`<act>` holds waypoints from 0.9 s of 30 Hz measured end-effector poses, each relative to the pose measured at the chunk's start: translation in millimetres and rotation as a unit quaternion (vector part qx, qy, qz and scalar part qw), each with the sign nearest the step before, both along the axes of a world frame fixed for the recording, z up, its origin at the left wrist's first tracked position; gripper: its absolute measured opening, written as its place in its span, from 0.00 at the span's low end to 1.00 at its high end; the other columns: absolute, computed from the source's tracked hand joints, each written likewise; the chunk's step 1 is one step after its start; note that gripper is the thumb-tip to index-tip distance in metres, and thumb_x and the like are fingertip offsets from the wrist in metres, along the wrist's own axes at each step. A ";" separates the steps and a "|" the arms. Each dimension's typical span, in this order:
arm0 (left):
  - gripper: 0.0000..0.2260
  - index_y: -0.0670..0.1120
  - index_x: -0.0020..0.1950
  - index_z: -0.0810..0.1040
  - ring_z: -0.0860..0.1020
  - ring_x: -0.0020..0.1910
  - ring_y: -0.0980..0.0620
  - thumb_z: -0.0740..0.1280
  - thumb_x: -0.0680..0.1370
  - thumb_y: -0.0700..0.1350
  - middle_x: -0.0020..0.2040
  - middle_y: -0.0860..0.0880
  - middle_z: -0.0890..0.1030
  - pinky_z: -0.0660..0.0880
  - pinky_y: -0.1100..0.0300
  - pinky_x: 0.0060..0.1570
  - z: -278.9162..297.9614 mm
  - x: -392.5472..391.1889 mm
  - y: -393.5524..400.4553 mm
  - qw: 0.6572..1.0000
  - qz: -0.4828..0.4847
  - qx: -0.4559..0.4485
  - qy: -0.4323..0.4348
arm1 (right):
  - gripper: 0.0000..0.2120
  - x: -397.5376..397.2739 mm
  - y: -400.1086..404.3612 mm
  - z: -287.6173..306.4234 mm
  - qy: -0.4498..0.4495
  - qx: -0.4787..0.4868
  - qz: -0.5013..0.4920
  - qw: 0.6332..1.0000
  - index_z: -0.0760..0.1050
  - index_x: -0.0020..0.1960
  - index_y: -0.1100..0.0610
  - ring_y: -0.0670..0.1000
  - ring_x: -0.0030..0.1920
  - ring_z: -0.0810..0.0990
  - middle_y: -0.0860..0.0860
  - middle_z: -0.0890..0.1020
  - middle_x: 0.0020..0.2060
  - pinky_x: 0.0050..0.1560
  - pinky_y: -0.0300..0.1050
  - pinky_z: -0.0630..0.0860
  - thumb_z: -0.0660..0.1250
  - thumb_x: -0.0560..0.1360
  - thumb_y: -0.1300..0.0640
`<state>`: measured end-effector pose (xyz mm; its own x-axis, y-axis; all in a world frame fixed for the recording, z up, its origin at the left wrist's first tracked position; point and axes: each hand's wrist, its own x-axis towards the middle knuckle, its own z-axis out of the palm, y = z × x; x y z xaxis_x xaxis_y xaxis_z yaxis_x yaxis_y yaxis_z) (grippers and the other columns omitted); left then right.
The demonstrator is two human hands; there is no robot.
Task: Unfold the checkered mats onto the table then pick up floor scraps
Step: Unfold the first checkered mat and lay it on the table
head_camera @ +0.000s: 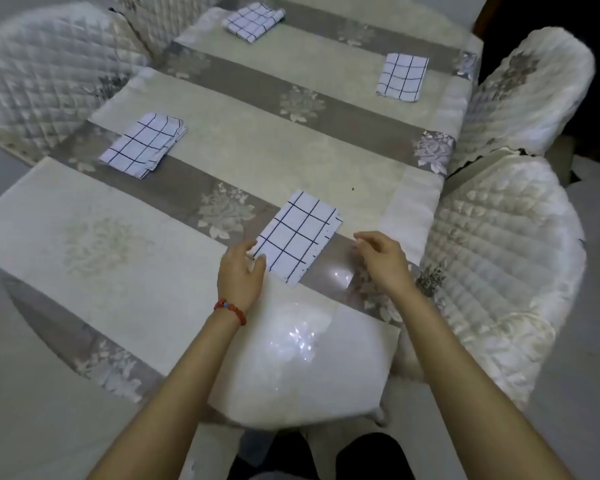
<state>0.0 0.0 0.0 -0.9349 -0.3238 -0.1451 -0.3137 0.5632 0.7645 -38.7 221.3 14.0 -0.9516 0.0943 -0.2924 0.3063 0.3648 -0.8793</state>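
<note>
Several folded white mats with a dark check pattern lie on the table (243, 157). The nearest mat (298, 237) lies folded just beyond my hands. My left hand (239, 271), with a red bead bracelet at the wrist, touches that mat's near left corner with loosely bent fingers. My right hand (383, 259) hovers to the right of the mat, fingers relaxed, holding nothing. Other folded mats sit at mid left (144, 145), far right (402, 76) and far centre (253, 20).
The table wears a beige and grey floral cloth under glossy clear plastic. Quilted cream chairs stand at the left (45, 74), near right (499, 265) and far right (530, 95). Pale floor (32, 393) shows at lower left. A small dark speck (352, 189) lies on the cloth.
</note>
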 end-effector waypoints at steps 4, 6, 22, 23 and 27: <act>0.14 0.38 0.60 0.73 0.73 0.58 0.39 0.63 0.76 0.42 0.60 0.36 0.74 0.71 0.51 0.57 -12.0 -39.1 -0.6 0.998 -0.006 -0.038 -0.054 | 0.14 -45.0 -18.6 -11.9 -0.014 0.081 0.016 0.997 0.74 0.61 0.58 0.53 0.60 0.75 0.56 0.78 0.60 0.56 0.40 0.67 0.60 0.77 0.57; 0.14 0.38 0.58 0.74 0.72 0.58 0.39 0.63 0.76 0.43 0.59 0.36 0.74 0.72 0.49 0.54 -21.1 -49.5 1.0 0.994 -0.017 -0.067 -0.083 | 0.16 -57.6 -27.4 -22.1 -0.018 0.107 0.027 0.994 0.72 0.64 0.59 0.56 0.62 0.73 0.58 0.76 0.62 0.61 0.44 0.67 0.59 0.77 0.57; 0.05 0.42 0.37 0.77 0.69 0.31 0.59 0.66 0.73 0.37 0.32 0.48 0.75 0.65 0.76 0.29 -21.2 -38.8 -11.1 0.993 0.009 0.114 -0.025 | 0.10 -67.7 -47.5 -40.5 -0.057 0.045 -0.050 0.996 0.78 0.50 0.57 0.51 0.48 0.77 0.52 0.79 0.47 0.48 0.43 0.72 0.70 0.70 0.54; 0.07 0.44 0.36 0.77 0.70 0.30 0.60 0.66 0.73 0.37 0.31 0.50 0.75 0.66 0.76 0.30 -17.8 -35.2 -13.5 0.990 0.012 0.139 -0.013 | 0.12 -64.7 -46.3 -37.6 -0.063 0.001 -0.067 0.996 0.77 0.52 0.57 0.50 0.48 0.77 0.51 0.78 0.47 0.49 0.41 0.70 0.71 0.70 0.54; 0.11 0.51 0.36 0.78 0.76 0.34 0.58 0.65 0.74 0.36 0.33 0.50 0.81 0.75 0.65 0.36 -3.3 -22.5 -21.6 0.965 0.035 0.259 0.016 | 0.11 -53.5 -41.4 -20.1 -0.151 -0.212 -0.080 0.962 0.78 0.53 0.60 0.52 0.45 0.80 0.54 0.83 0.44 0.46 0.43 0.76 0.68 0.73 0.55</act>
<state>-22.5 -21.6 -3.3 -0.9203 -0.2777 -0.2754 -0.3084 0.0820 0.9477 -92.2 179.9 -6.1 -0.8007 0.0436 -0.5974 0.5934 -0.0792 -0.8010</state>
